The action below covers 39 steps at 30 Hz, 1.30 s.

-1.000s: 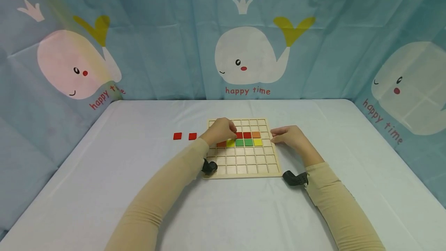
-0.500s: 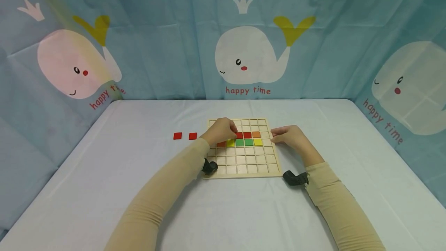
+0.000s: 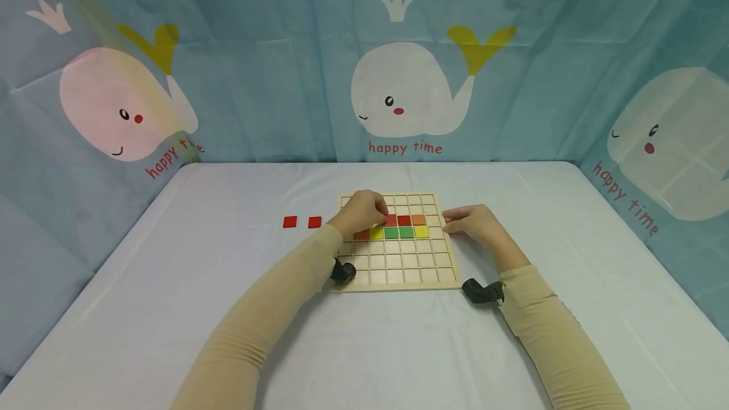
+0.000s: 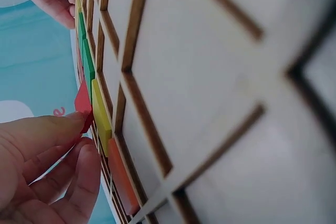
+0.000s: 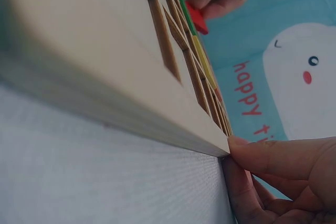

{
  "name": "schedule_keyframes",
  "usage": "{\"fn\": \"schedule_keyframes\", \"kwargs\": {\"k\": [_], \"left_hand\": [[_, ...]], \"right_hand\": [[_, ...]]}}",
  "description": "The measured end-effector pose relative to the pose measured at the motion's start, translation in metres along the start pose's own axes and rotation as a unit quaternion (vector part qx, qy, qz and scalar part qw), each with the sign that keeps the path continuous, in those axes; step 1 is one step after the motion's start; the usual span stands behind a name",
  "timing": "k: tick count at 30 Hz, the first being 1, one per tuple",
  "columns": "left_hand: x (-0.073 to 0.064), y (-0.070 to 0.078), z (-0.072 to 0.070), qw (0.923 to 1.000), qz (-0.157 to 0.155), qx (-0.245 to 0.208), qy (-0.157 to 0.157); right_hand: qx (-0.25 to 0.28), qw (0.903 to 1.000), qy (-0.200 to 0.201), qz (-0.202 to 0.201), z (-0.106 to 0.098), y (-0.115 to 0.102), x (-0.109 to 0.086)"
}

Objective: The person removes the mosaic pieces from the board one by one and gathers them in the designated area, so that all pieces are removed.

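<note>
My left hand pinches a red square tile between thumb and fingers. In the left wrist view the tile tilts up out of the row, close to a green tile and a yellow tile. Under the hand lies a wooden grid board. Beyond the held tile sit another red tile and an orange tile; the nearer row holds orange, yellow and green tiles. My right hand grips the board's right edge, thumb on its rim in the right wrist view.
Left of the board, two loose red tiles lie on the white tablecloth. A black wrist camera sits on the right sleeve, another on the left over the board's corner. A blue whale-print curtain hangs behind.
The red tile at my left fingertips has tipped up and looks lighter, and that hand has risen very slightly. My right hand stays at the board's edge.
</note>
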<state>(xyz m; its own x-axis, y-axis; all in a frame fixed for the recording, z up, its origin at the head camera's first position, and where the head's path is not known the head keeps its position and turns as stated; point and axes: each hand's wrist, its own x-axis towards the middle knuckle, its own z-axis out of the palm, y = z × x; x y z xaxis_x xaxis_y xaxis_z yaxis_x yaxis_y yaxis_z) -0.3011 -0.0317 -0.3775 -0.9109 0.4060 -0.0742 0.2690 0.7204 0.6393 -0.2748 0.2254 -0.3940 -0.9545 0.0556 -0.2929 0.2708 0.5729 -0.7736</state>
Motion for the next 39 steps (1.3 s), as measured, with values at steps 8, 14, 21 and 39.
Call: {"fn": "schedule_keyframes", "kwargs": {"k": [8,14,21,39], "left_hand": [[0.000,0.000,0.000,1.0000,0.008,-0.003,0.003],[0.002,-0.001,0.000,0.9992,-0.001,-0.039,-0.008],[0.004,-0.006,-0.002,0.9972,-0.014,-0.072,-0.013],[-0.014,-0.025,-0.022,0.9915,-0.046,-0.120,0.018]], "right_hand": [[-0.003,1.0000,-0.001,0.000,0.000,0.000,0.001],[-0.005,1.0000,-0.004,-0.003,0.000,0.001,0.000],[-0.005,0.9999,-0.005,-0.008,0.000,0.001,0.000],[-0.003,0.9999,-0.009,-0.007,0.000,-0.001,-0.001]]}}
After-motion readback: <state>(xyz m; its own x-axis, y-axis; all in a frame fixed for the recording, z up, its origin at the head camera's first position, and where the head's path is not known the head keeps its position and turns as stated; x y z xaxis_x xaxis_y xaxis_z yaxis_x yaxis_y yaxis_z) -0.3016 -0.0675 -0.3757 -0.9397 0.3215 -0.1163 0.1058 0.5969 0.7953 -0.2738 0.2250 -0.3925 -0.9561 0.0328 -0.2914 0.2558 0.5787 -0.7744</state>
